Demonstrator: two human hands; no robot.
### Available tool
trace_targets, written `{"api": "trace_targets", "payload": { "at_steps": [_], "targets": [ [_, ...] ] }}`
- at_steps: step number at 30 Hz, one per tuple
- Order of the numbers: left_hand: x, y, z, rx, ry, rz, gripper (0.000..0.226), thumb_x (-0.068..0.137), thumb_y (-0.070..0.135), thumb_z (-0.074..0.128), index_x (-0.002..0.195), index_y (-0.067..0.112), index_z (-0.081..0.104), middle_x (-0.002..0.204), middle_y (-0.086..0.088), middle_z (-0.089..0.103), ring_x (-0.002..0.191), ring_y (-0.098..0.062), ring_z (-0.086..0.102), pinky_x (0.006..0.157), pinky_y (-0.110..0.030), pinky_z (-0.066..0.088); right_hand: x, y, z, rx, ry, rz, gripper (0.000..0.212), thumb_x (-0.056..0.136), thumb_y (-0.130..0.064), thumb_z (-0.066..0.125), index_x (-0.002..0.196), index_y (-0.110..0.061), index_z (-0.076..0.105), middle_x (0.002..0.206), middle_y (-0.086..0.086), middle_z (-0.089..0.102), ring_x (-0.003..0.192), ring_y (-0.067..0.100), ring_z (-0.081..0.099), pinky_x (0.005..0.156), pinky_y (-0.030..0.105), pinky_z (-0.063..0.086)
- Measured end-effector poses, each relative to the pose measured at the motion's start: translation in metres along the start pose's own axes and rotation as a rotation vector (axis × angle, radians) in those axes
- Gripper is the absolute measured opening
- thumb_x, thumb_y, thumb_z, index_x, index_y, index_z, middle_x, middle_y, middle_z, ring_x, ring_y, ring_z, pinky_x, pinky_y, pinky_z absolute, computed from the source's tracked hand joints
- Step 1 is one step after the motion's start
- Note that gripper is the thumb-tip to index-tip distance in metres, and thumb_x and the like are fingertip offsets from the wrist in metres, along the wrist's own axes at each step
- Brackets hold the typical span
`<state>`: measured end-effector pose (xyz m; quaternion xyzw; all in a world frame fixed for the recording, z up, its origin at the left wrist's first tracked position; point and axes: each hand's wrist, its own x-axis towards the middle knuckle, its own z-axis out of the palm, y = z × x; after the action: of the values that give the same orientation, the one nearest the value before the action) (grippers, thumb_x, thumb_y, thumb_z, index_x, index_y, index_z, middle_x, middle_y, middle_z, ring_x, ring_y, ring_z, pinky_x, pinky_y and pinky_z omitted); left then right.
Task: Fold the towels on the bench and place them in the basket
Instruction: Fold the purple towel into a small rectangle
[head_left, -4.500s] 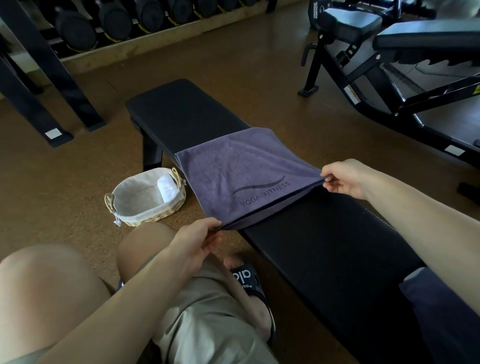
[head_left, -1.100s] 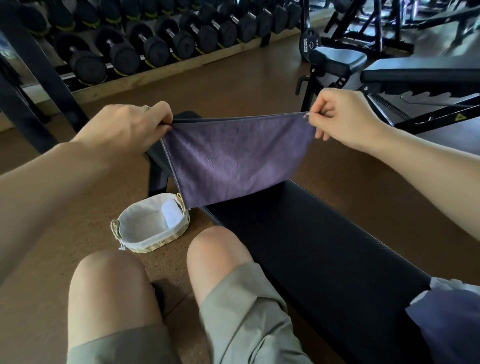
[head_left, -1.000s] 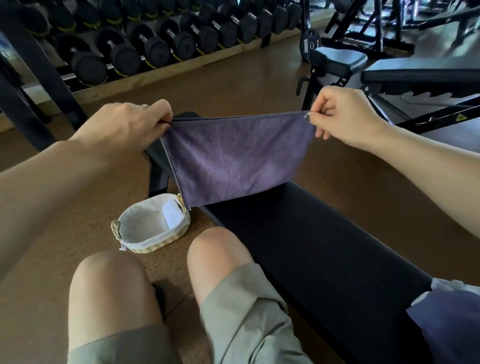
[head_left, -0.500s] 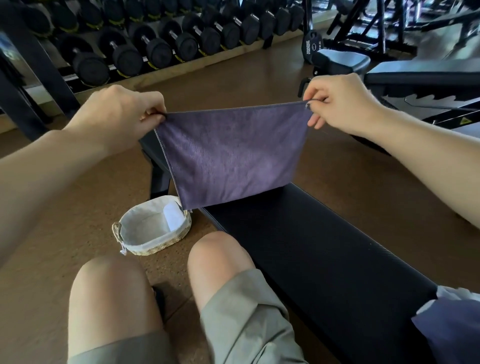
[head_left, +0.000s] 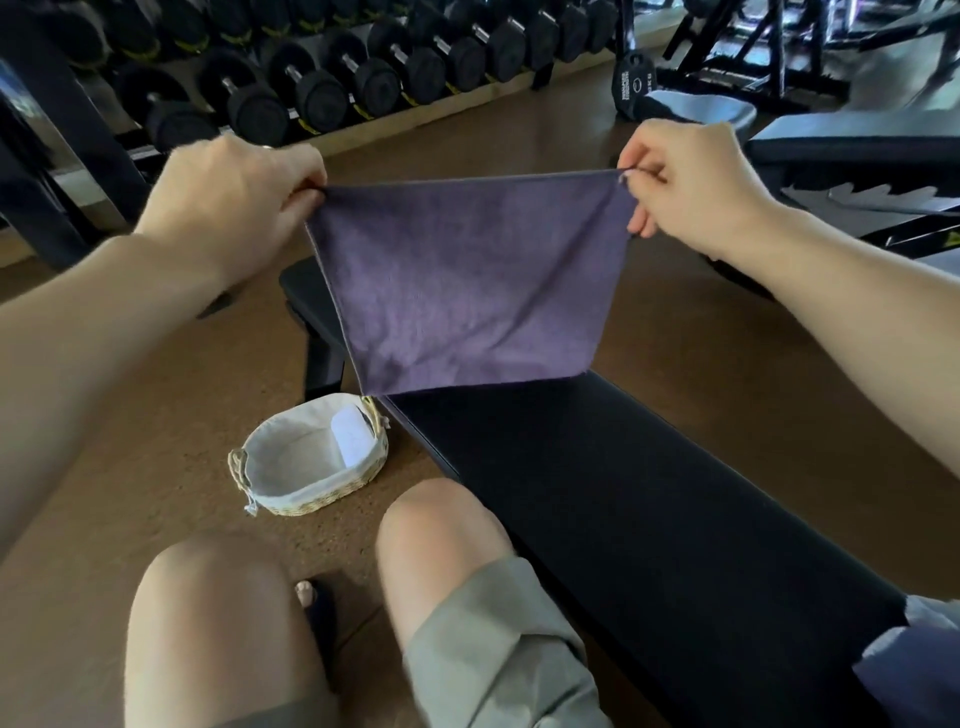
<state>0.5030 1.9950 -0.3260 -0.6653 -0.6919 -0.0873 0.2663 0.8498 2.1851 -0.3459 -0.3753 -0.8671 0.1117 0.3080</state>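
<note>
The purple towel (head_left: 467, 280) is now off the worktop (head_left: 649, 519) and hangs in the air, where a few seconds ago it lay flat on the pad with its printed logo up. Since half a second ago it has barely shifted: the top edge stays stretched taut between the two hands. The left hand (head_left: 234, 202) pinches the left top corner, and the right hand (head_left: 691, 182) pinches the right top corner with thumb and forefinger. The lower edge hangs just above the far part of the worktop. Judging from this, the towel is already folded at least once and is being lifted for the next fold, not yet ready for the basket (head_left: 311, 462), which sits on the floor to the left of the worktop. How many layers the towel has I cannot tell. The left fingertips are hidden behind the hand. A second purple towel (head_left: 914, 670) is cut off at the near right corner
</note>
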Motion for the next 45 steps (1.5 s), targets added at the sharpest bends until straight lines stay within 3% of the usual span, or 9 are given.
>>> {"api": "trace_targets", "payload": {
  "at_steps": [6,12,17,22,25,29,33,40,45],
  "targets": [
    [0.03,-0.001,0.018,0.007,-0.026,-0.016,0.022,0.103,0.026,0.05,0.117,0.016,0.063,0.096,-0.025,0.067,0.088,-0.048,0.062,0.071,-0.051,0.046,0.015,0.013,0.006,-0.041,-0.042,0.066,0.016,0.098,-0.007,0.053,0.102,-0.013,0.068,0.066,0.007,0.071,0.053,0.024,0.07,0.058,0.037,0.059],
    [0.089,0.008,0.041,0.015,-0.037,-0.053,0.021,0.104,0.023,0.046,0.115,0.014,0.061,0.1,-0.027,0.066,0.09,-0.05,0.061,0.07,-0.051,0.043,0.045,0.028,-0.004,-0.084,0.063,0.122,0.02,0.097,-0.006,0.052,0.103,-0.014,0.069,0.08,0.01,0.073,0.057,0.006,0.068,0.065,0.02,0.054],
    [0.109,0.001,0.048,0.015,0.106,-0.02,0.022,0.103,0.018,0.043,0.116,0.008,0.058,0.103,-0.028,0.063,0.092,-0.05,0.061,0.065,-0.053,0.042,0.015,0.017,-0.026,-0.142,0.204,0.025,0.02,0.1,-0.015,0.054,0.113,-0.013,0.069,0.096,0.008,0.072,0.081,0.022,0.067,0.078,0.039,0.056],
    [0.043,0.004,0.105,-0.105,0.008,0.233,0.012,0.099,0.014,0.054,0.105,0.01,0.064,0.112,-0.016,0.06,0.083,-0.043,0.062,0.065,-0.051,0.051,-0.091,0.002,0.017,-0.271,-0.002,-0.083,0.014,0.095,-0.012,0.056,0.1,-0.01,0.07,0.094,0.008,0.067,0.088,0.023,0.056,0.081,0.041,0.046],
    [-0.016,0.013,0.149,-0.148,-0.195,0.376,0.007,0.091,0.008,0.06,0.091,0.014,0.064,0.096,-0.009,0.064,0.07,-0.036,0.061,0.059,-0.042,0.049,-0.171,-0.008,0.076,-0.297,-0.185,-0.183,0.002,0.084,-0.013,0.061,0.085,-0.014,0.063,0.088,0.004,0.06,0.086,0.029,0.055,0.079,0.045,0.048],
    [-0.088,0.027,0.183,-0.092,-0.326,0.627,0.03,0.069,-0.007,0.077,0.086,0.015,0.066,0.092,-0.003,0.065,0.074,-0.027,0.062,0.072,-0.035,0.05,-0.248,-0.017,0.134,-0.239,-0.431,-0.232,0.021,0.077,-0.012,0.073,0.096,-0.017,0.063,0.098,0.0,0.061,0.093,0.021,0.055,0.088,0.037,0.053],
    [-0.115,0.027,0.2,-0.118,-0.34,0.532,0.046,0.054,-0.016,0.079,0.085,0.015,0.066,0.092,-0.002,0.065,0.072,-0.026,0.061,0.074,-0.036,0.051,-0.263,-0.024,0.147,-0.194,-0.4,-0.222,0.016,0.082,-0.013,0.061,0.097,-0.017,0.066,0.099,-0.002,0.063,0.092,0.021,0.06,0.087,0.034,0.054],
    [-0.128,0.019,0.207,-0.09,-0.33,0.414,0.038,0.065,-0.011,0.076,0.081,0.019,0.059,0.093,0.003,0.063,0.077,-0.023,0.062,0.083,-0.036,0.051,-0.267,-0.035,0.149,-0.213,-0.376,-0.202,0.013,0.086,-0.018,0.064,0.098,-0.019,0.068,0.096,-0.005,0.064,0.087,0.017,0.062,0.083,0.032,0.055],
    [-0.134,0.014,0.202,-0.058,-0.37,0.362,0.036,0.068,-0.01,0.077,0.076,0.018,0.056,0.088,0.002,0.061,0.051,-0.025,0.046,0.051,-0.035,0.045,-0.269,-0.05,0.156,-0.21,-0.423,-0.223,0.011,0.087,-0.023,0.066,0.098,-0.021,0.066,0.094,-0.006,0.064,0.083,0.015,0.06,0.079,0.031,0.055]
  ]
}}
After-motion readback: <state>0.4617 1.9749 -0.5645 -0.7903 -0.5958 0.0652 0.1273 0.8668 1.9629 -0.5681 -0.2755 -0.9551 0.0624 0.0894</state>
